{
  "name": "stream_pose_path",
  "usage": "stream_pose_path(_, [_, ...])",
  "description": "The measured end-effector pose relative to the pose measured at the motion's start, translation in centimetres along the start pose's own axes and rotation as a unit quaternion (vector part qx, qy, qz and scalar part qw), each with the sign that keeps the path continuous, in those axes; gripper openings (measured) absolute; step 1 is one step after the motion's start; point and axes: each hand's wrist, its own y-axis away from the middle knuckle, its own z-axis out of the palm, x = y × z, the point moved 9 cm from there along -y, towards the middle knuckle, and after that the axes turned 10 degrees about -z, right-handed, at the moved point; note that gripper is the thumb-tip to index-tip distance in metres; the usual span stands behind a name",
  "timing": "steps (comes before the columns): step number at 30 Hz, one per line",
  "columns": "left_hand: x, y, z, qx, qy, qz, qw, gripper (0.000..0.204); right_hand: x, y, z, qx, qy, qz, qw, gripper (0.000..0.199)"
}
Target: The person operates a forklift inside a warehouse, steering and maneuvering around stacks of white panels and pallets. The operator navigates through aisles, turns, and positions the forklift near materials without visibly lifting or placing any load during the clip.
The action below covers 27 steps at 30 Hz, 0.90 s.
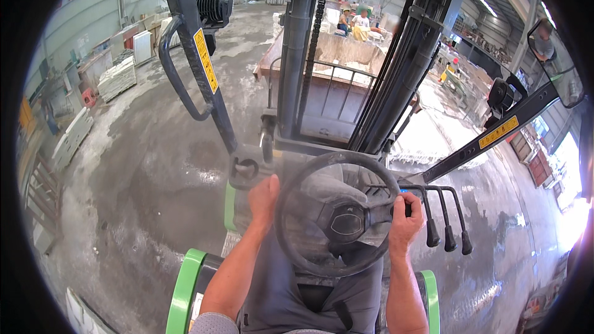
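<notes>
Gripping the round black steering wheel [337,213] at lower centre, the left hand [264,201] wraps its left rim. The right hand [405,226] closes on its right rim, beside three black control levers [445,219].

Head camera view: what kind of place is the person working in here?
Probably a stone yard or warehouse, seen from a forklift seat. The left hand and right hand hold the steering wheel behind the mast, with stacked pale slabs on the wet concrete floor.
</notes>
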Motion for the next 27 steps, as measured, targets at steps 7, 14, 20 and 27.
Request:
stream_pose_path(7, [-0.1,0.0,0.1,0.003,0.008,-0.003,1.000,0.045,0.2,-0.2,0.1,-0.003,-0.011,0.000,1.000,0.009])
stream_pose_path(14, [-0.1,-0.1,-0.3,0.025,0.058,0.024,0.998,0.043,-0.3,-0.1,0.1,-0.009,0.000,0.000,1.000,0.008])
stream_pose_path(20, [0.1,-0.1,-0.1,0.010,0.031,0.001,0.999,0.044,-0.4,-0.2,0.0,-0.006,0.001,-0.018,1.000,0.007])
stream_pose_path(27, [-0.9,0.4,-0.1,0.001,0.064,-0.019,0.998,0.046,-0.3,0.1,-0.2,-0.012,0.007,-0.023,1.000,0.006])
